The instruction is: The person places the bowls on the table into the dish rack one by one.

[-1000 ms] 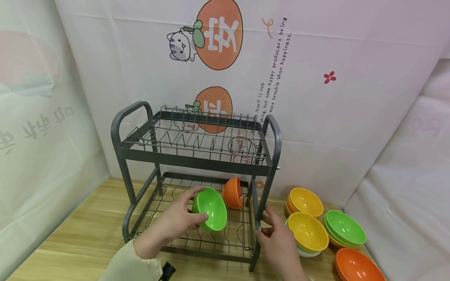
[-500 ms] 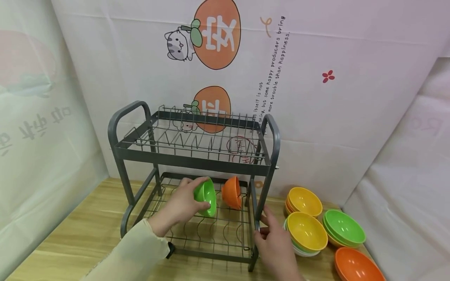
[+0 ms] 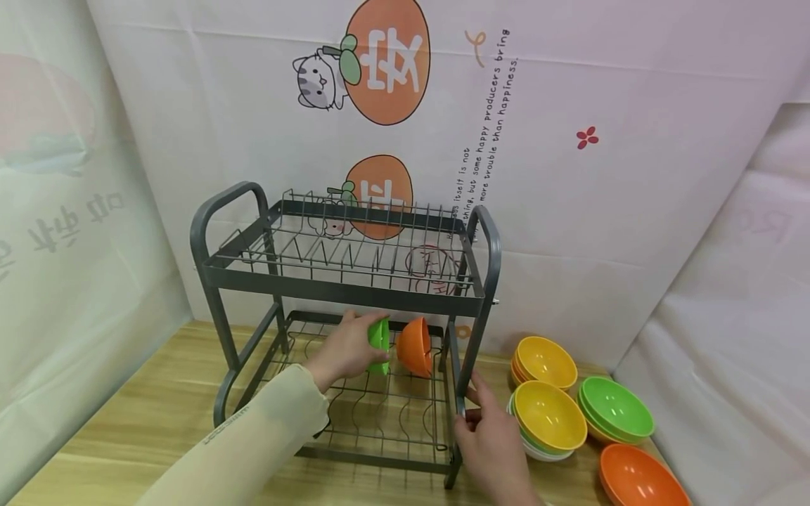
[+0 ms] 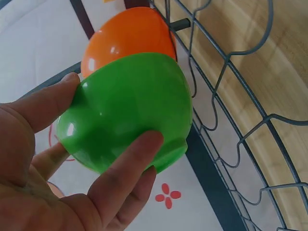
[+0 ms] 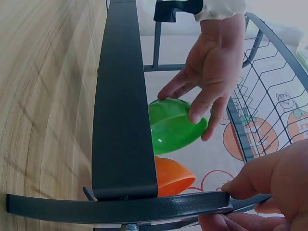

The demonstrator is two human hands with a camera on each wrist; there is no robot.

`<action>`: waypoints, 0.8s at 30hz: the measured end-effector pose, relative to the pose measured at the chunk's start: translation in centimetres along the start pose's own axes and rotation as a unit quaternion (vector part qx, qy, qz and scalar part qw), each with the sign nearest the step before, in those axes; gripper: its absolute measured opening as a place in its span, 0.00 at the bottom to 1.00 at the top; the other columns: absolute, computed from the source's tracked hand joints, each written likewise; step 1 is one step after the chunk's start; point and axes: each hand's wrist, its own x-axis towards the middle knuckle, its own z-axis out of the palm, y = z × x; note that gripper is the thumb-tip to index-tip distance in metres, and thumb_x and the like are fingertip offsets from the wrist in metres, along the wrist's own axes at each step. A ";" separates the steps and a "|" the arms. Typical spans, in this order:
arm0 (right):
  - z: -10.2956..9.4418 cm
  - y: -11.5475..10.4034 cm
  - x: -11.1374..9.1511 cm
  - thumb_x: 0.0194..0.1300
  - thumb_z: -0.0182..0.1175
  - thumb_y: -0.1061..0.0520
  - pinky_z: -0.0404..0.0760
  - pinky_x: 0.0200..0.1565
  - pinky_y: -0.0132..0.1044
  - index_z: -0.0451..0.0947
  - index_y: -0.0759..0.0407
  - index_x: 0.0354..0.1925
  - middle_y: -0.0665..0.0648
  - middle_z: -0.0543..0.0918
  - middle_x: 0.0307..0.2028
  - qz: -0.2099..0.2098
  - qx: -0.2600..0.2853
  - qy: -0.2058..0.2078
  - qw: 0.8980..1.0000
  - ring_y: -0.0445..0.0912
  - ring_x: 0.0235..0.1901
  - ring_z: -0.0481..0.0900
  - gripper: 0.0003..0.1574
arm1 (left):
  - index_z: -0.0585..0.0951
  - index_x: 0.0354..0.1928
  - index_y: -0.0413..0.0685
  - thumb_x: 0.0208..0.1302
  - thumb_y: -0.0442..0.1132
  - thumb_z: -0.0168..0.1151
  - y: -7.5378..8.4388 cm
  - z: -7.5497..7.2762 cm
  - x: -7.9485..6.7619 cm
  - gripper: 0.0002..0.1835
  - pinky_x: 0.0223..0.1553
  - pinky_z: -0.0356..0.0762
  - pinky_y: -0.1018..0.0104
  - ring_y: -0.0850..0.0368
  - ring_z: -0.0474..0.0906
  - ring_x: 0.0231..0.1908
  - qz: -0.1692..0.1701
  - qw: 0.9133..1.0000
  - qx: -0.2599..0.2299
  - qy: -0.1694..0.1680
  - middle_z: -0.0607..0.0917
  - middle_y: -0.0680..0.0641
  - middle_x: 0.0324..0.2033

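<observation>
My left hand (image 3: 346, 351) grips a green bowl (image 4: 127, 108) between thumb and fingers, tilted on its side over the lower tier of a dark grey dish rack (image 3: 344, 287). Just to its right, an orange bowl (image 3: 414, 348) stands on edge in the lower tier's wires. In the left wrist view the green bowl overlaps the orange one. My right hand (image 3: 492, 439) holds the rack's right side post, its thumb and fingers around the bar in the right wrist view.
Right of the rack stand stacked bowls: yellow over orange (image 3: 547, 362), yellow over green and white (image 3: 550, 416), and green (image 3: 615, 410). An orange bowl (image 3: 642, 476) lies nearer. The upper tier (image 3: 354, 246) hangs above my left hand. Printed cloth (image 3: 569, 211) backs the wooden table (image 3: 126, 414).
My left hand has carried the green bowl deeper into the lower tier, turning it from facing forward to on edge beside the orange bowl. My right hand keeps its hold on the rack.
</observation>
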 end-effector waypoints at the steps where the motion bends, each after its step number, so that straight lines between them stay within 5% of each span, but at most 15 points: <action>1: 0.0 0.0 0.0 0.61 0.66 0.66 0.80 0.32 0.36 0.60 0.62 0.73 0.66 0.82 0.54 0.002 -0.002 0.000 1.000 0.42 0.33 0.81 0.45 | 0.68 0.73 0.61 0.58 0.40 0.75 0.0 0.2 0.2 0.41 0.30 0.78 0.61 0.50 0.76 0.35 0.002 1.000 0.006 -0.001 0.63 0.34 0.64; 11: 0.1 0.1 0.0 0.62 0.65 0.65 0.79 0.32 0.36 0.60 0.61 0.73 0.64 0.82 0.54 -0.005 -0.003 0.004 1.000 0.41 0.32 0.80 0.45 | 0.69 0.73 0.64 0.55 0.42 0.77 0.4 1.3 1.9 0.43 0.41 0.79 0.56 0.48 0.76 0.44 0.020 0.998 0.058 -0.016 0.65 0.37 0.66; 18: 0.2 0.2 -0.1 0.61 0.65 0.66 0.79 0.32 0.35 0.61 0.61 0.73 0.64 0.82 0.54 -0.016 -0.003 0.011 1.000 0.41 0.32 0.79 0.44 | 0.66 0.75 0.59 0.57 0.46 0.76 0.9 2.2 2.4 0.44 0.54 0.75 0.45 0.38 0.72 0.58 0.039 0.992 0.116 -0.014 0.66 0.36 0.67; 24: 0.2 0.2 -0.1 0.61 0.65 0.67 0.80 0.32 0.35 0.61 0.62 0.73 0.66 0.82 0.54 -0.020 -0.004 0.008 1.000 0.41 0.32 0.80 0.44 | 0.64 0.76 0.64 0.57 0.46 0.75 1.2 3.0 2.6 0.45 0.42 0.80 0.51 0.37 0.76 0.51 0.044 0.991 0.123 -0.006 0.64 0.34 0.68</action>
